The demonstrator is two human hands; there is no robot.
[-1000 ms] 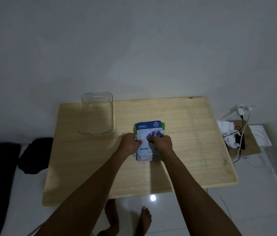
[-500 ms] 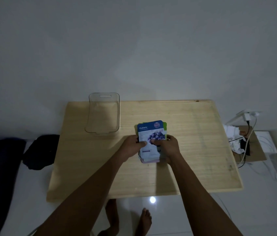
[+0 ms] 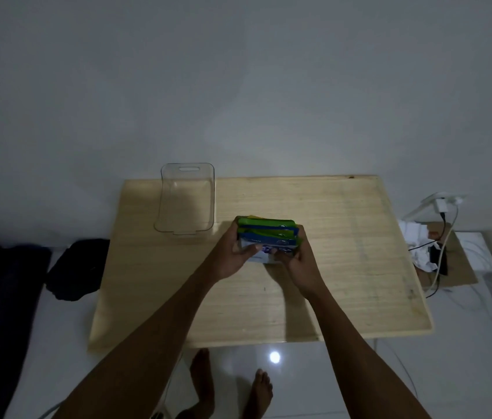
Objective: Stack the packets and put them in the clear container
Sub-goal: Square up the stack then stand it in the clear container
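Observation:
A stack of packets (image 3: pixel 267 234), blue and green with a blueberry print on the front one, stands tilted up on its lower edge near the middle of the wooden table (image 3: pixel 344 267). My left hand (image 3: pixel 234 254) grips its left side and my right hand (image 3: pixel 297 261) grips its right side, thumbs on the front face. The clear container (image 3: pixel 186 201) stands empty at the table's back left, a short way left of and behind the stack.
A dark bag (image 3: pixel 77 269) lies on the floor left of the table. On the right, crumpled white paper (image 3: pixel 417 246), a charger and cables (image 3: pixel 441 225) sit on a low cardboard piece. My bare feet (image 3: pixel 229 385) show under the table's front edge.
The stack lay flat on the table under both hands; now both hands have tipped it up on edge so the packets' top edges show. The view shifted slightly.

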